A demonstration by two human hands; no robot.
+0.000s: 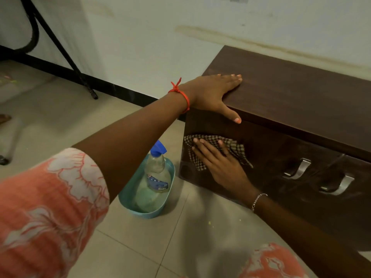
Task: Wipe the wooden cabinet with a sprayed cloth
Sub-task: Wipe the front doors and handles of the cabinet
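Right hand (222,163) flat, pressing cloth (233,146) against cabinet (281,97).

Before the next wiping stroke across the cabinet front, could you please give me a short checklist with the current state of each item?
1. Cloth flat against the cabinet front: ok.
2. Right hand spread on the cloth: ok.
3. Left hand braced on the top corner: ok.
4. Handles lie in the stroke's path to the right: not ok.
5. Spray bottle upright in the tub: ok.
6. Cloth dampness: cannot tell.
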